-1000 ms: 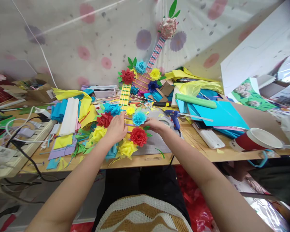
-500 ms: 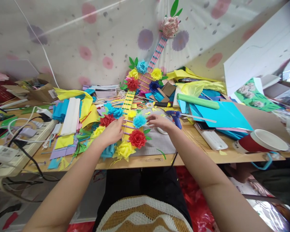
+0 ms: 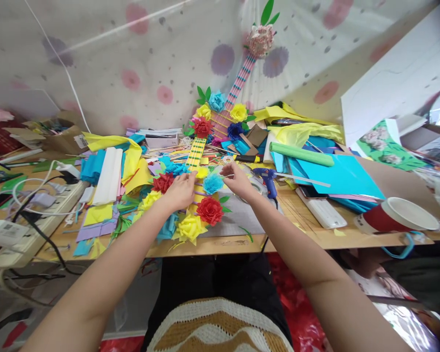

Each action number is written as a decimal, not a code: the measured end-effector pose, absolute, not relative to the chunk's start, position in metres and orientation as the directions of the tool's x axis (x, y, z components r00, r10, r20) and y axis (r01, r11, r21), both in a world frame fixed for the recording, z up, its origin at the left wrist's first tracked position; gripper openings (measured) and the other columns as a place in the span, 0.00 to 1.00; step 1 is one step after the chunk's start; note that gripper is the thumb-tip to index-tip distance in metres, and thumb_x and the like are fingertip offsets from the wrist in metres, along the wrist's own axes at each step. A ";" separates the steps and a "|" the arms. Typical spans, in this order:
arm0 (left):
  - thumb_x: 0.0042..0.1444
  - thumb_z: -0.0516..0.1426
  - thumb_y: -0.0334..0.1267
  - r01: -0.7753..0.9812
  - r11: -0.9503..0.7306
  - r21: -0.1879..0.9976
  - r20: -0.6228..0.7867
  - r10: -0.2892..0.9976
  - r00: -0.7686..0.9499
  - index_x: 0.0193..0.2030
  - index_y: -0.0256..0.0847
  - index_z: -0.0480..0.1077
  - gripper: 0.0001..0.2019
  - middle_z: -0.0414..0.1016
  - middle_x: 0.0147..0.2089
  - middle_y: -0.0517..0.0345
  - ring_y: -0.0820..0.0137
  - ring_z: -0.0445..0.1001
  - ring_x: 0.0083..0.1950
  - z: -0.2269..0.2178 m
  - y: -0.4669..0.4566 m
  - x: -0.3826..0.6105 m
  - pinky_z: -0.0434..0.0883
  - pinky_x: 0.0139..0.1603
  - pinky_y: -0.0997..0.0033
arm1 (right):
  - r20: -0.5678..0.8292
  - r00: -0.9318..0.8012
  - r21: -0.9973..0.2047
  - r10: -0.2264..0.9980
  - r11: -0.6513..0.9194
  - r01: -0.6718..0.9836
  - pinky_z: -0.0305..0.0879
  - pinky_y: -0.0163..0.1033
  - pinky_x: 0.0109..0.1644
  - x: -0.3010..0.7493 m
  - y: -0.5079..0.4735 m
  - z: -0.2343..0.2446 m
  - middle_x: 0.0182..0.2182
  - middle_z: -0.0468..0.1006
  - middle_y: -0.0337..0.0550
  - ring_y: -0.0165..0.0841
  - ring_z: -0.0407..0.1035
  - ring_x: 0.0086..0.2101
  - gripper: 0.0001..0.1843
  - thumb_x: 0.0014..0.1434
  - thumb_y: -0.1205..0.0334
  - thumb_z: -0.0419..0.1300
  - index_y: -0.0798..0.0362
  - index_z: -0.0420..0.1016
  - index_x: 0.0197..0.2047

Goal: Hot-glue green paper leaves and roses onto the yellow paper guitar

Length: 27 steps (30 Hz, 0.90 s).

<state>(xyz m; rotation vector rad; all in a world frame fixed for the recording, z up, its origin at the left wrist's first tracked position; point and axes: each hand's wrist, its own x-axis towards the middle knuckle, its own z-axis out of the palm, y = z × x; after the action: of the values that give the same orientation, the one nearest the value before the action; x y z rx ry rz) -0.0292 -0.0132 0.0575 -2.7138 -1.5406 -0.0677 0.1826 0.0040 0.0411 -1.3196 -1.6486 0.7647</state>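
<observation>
A yellow craft guitar [image 3: 195, 152] lies on the table with its neck pointing away from me, its body ringed by paper flowers. My left hand [image 3: 182, 190] rests on the guitar body, between a red flower [image 3: 163, 182] and a small yellow flower [image 3: 202, 172]. Its fingers are drawn together at the strings; what they pinch is hidden. To the right, my right hand [image 3: 237, 180] is raised just beside a light-blue paper flower [image 3: 213, 184]. Its thumb and fingertips pinch a thin white string. Nearer me sit a larger red flower [image 3: 209, 210] and a yellow flower [image 3: 190, 228].
A blue glue gun [image 3: 267, 181] stands right of my right hand, its cord running to the table edge. Behind, a pink flowered guitar [image 3: 238, 83] leans on the wall covering. Paper sheets [image 3: 337, 176], a paper cup [image 3: 392, 215] and a power strip [image 3: 40, 220] flank the workspace.
My right hand has lifted slightly away from me, and its spread fingers have closed into a pinch. My left hand has shifted a little right across the guitar.
</observation>
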 end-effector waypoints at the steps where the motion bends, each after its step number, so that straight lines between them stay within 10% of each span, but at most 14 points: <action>1: 0.53 0.44 0.28 0.860 -0.511 -0.003 0.046 0.859 0.510 0.64 0.23 0.45 0.30 0.64 0.57 0.36 0.57 0.60 0.59 0.056 -0.012 -0.029 0.58 0.57 0.59 | 0.245 -0.063 -0.866 0.968 0.247 0.436 0.65 0.41 0.43 0.183 0.004 0.041 0.34 0.73 0.40 0.31 0.68 0.37 0.15 0.41 0.72 0.51 0.50 0.60 0.35; 9: 0.53 0.44 0.29 0.851 -0.524 -0.008 0.033 0.851 0.524 0.64 0.24 0.46 0.30 0.65 0.56 0.34 0.54 0.59 0.60 0.056 -0.011 -0.027 0.57 0.56 0.54 | 0.240 -0.036 -0.879 0.970 0.233 0.417 0.65 0.42 0.45 0.185 0.002 0.043 0.34 0.73 0.41 0.32 0.68 0.37 0.15 0.41 0.72 0.51 0.51 0.60 0.35; 17: 0.47 0.46 0.26 0.867 -0.407 0.286 0.001 0.905 0.425 0.64 0.28 0.45 0.34 0.68 0.57 0.45 0.57 0.56 0.63 0.068 -0.011 -0.030 0.56 0.60 0.56 | 0.260 0.015 -0.884 0.965 0.233 0.404 0.65 0.41 0.44 0.192 0.001 0.042 0.34 0.73 0.41 0.31 0.69 0.37 0.13 0.43 0.72 0.51 0.51 0.61 0.35; 27: 0.51 0.45 0.28 0.856 -0.516 0.022 0.017 0.857 0.516 0.62 0.24 0.49 0.30 0.65 0.55 0.35 0.54 0.59 0.60 0.061 -0.010 -0.029 0.57 0.56 0.56 | 0.254 -0.006 -0.891 0.967 0.237 0.387 0.65 0.41 0.44 0.198 -0.002 0.036 0.33 0.73 0.42 0.32 0.69 0.36 0.13 0.42 0.72 0.51 0.52 0.61 0.35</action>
<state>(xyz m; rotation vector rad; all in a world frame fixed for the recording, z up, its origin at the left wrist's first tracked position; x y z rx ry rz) -0.0287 -0.0101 0.0608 -2.7445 -1.5511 -0.0403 0.1976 -0.0017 0.0363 -1.3089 -1.5646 0.7716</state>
